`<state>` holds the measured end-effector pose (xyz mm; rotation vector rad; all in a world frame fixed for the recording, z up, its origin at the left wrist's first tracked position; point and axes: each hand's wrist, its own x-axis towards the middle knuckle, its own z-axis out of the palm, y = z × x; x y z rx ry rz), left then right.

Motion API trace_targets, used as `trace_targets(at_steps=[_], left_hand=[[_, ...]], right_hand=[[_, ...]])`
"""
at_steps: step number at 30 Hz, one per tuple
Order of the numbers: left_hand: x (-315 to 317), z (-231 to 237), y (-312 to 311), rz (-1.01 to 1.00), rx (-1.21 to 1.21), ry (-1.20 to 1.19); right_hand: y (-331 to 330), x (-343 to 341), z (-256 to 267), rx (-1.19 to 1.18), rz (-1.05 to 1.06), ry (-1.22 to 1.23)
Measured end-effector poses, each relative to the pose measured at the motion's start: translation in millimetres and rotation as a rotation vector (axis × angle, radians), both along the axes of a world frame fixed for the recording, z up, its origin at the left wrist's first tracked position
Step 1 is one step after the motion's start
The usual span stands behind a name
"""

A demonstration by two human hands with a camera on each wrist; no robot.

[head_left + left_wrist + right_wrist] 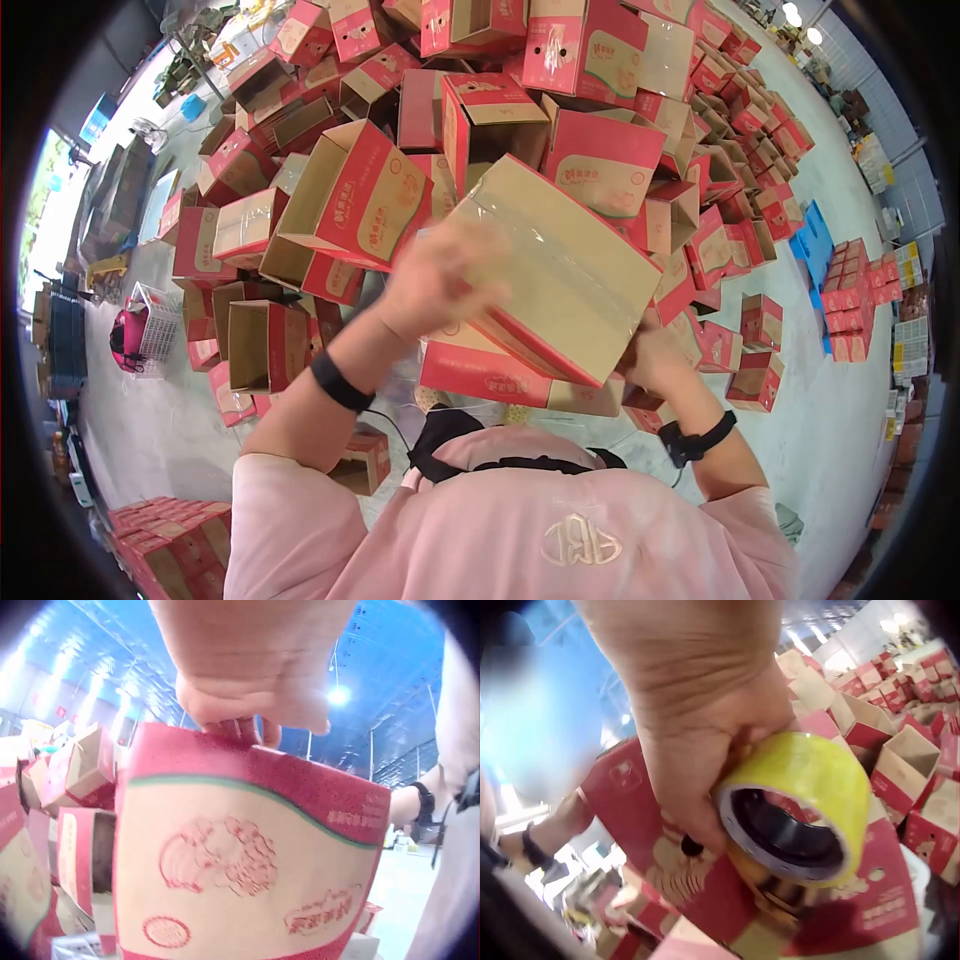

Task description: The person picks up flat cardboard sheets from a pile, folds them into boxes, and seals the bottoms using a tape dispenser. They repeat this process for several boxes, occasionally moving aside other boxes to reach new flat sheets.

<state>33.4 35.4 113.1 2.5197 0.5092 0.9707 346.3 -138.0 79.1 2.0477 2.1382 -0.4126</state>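
A red-and-tan cardboard box (570, 270) with tape along its tan closed face is tilted in front of my body in the head view. My left hand (450, 275), blurred, is spread at the box's left corner. In the left wrist view its fingers reach over the top edge of the printed box (247, 847). My right hand (705, 750) grips a tape dispenser carrying a roll of yellow tape (810, 802), close against the box's red side. In the head view the box partly hides my right hand, and the dispenser is out of sight there.
A large heap of open red-and-tan boxes (360, 190) fills the space ahead. Another box (520, 380) lies beneath the tilted one. Stacked flat cartons (175, 545) stand at the lower left, a white basket (155, 330) at the left, and a blue panel (815, 260) at the right.
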Motion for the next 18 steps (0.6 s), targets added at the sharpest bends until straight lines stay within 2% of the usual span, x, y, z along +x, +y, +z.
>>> trace_targets(at_steps=[2,4,5,6,7,8,9,11,12,13,15,16,17,18], left_hand=[[-18,-8,23,0.362,-0.149,-0.041],[-39,2,2,0.158,-0.551,0.078],[-45,18,-11,0.095,-0.553,0.257],[-50,15,-21,0.005,-0.320,0.297],[-45,14,-28,-0.065,-0.123,0.194],[-38,21,-37,-0.085,-0.030,0.216],[-25,20,-40,-0.111,0.012,0.157],[-3,5,-32,-0.308,0.055,0.039],[7,-7,-32,-0.308,0.050,0.026],[16,-20,-35,-0.315,0.061,-0.001],[20,-27,-39,-0.320,0.068,-0.029],[19,-27,-42,-0.307,0.070,-0.038],[18,-27,-42,-0.294,0.077,-0.043],[17,-27,-40,-0.293,0.072,-0.043]], right_hand=[[24,5,23,0.013,-0.051,0.014],[63,16,54,-0.035,-0.172,-0.040],[84,25,68,-0.034,-0.112,-0.097],[107,28,90,-0.067,-0.130,-0.183],[132,41,102,-0.033,-0.175,-0.266],[155,38,128,0.035,-0.149,-0.271],[183,36,145,0.129,-0.122,-0.330],[241,29,169,0.310,-0.036,-0.203],[267,1,184,0.212,-0.097,-0.073],[302,-6,178,0.127,-0.008,0.024],[335,-79,174,-0.083,-0.001,-0.023],[350,-102,157,-0.100,0.238,0.055],[360,-93,106,0.053,0.240,0.403],[349,-119,108,-0.083,0.260,0.451]])
